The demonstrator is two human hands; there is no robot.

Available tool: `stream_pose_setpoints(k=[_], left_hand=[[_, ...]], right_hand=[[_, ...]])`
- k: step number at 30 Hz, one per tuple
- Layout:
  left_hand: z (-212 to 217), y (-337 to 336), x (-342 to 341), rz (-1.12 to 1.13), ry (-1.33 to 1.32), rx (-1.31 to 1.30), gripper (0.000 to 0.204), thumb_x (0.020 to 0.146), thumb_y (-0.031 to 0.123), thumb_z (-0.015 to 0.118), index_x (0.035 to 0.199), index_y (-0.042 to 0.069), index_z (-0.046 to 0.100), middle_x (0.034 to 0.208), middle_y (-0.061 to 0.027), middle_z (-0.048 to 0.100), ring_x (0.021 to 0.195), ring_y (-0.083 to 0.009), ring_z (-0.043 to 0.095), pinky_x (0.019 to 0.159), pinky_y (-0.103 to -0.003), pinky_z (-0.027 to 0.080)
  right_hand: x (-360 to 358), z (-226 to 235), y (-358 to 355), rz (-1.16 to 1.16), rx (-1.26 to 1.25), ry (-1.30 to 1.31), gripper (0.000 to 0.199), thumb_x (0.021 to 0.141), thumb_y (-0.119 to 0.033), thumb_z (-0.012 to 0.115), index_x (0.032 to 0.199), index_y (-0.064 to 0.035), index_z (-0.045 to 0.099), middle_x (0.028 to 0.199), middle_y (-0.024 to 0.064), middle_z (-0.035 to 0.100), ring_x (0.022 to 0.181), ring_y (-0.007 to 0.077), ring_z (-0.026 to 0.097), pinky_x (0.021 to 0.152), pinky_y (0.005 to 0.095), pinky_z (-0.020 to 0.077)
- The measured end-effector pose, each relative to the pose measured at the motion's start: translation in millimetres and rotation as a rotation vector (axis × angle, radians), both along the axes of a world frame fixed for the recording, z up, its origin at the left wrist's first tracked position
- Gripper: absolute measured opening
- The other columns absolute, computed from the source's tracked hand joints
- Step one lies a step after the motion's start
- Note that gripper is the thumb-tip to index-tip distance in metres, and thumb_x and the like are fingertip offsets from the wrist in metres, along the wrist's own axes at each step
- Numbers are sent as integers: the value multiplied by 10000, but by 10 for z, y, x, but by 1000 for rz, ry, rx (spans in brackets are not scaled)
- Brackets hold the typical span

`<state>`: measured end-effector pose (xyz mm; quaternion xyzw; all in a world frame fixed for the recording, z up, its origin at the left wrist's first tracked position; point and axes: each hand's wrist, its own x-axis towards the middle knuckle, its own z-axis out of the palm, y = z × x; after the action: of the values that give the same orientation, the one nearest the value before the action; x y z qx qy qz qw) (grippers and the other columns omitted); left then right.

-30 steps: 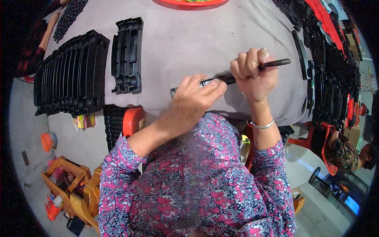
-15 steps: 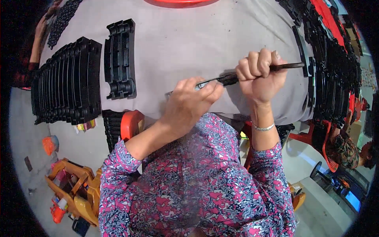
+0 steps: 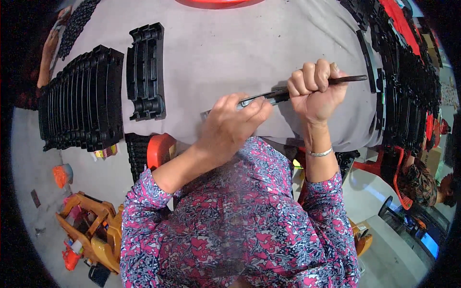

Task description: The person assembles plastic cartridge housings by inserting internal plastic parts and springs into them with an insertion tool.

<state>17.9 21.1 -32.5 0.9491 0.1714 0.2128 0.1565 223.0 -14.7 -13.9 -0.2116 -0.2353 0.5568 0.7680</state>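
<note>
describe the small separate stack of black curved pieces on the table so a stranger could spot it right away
Start at the grey table and find the long row of black curved pieces along its left side. Just right of that row sits the small stack. Unlike the row, it is only a few pieces, laid flat and standing apart.

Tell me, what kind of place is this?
Probably a small workshop or factory bench. Rows of matching black curved plastic pieces are stacked on a grey table, more line the right side, and the left hand and right hand work on one thin black strip.
</note>
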Motion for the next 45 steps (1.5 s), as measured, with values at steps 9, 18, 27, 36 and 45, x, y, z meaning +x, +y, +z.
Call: stream_pose_setpoints(k=[9, 18, 27, 36, 45], left_hand=[[-12, 20, 21, -16, -58, 78, 423, 823, 121, 606, 1243, 119, 552, 1178, -42, 611, 1036, -300, 604, 839, -406, 485], [-15, 10, 42, 3, -50, 36, 408, 827, 123, 580, 1234, 147, 572, 1161, -18, 632, 1048, -271, 594, 842, -408, 487], [-21, 12, 33, -3, -23, 84, 397, 846, 130, 573, 1241, 116, 543, 1145, -22, 626, 1048, -280, 601, 862, -396, 484], [-64, 13, 26, 1, -72, 43, 437, 840, 129, 571, 1276, 159, 550, 1215, -30, 605, 1068, -285, 589, 861, -421, 486], [-62, 5, 12, -8, -82, 7, 461, 843, 137, 566, 1301, 159, 518, 1209, -42, 605, 1081, -308, 581, 882, -447, 475]], right_hand=[[39, -96, -23, -106, -47, 115, 481, 937, -435, 390, 564, -164, 252, 497, -47, 184, 462, 93, 122, 421, 284, 102], [18, -119, -12, -85, -75, 140, 497, 949, -457, 395, 575, -159, 260, 509, -45, 195, 469, 94, 131, 429, 285, 111], [93, 2, -67, -95, 10, 9, 501, 948, -477, 406, 590, -151, 279, 510, -45, 202, 471, 96, 132, 432, 289, 118], [-12, -6, -7, 0, 56, -41, 473, 940, -454, 422, 599, -142, 321, 506, -43, 239, 465, 93, 154, 426, 290, 144], [-188, 58, -8, 3, 54, -134, 448, 944, -382, 441, 589, -133, 326, 514, -32, 259, 464, 96, 187, 429, 282, 182]])
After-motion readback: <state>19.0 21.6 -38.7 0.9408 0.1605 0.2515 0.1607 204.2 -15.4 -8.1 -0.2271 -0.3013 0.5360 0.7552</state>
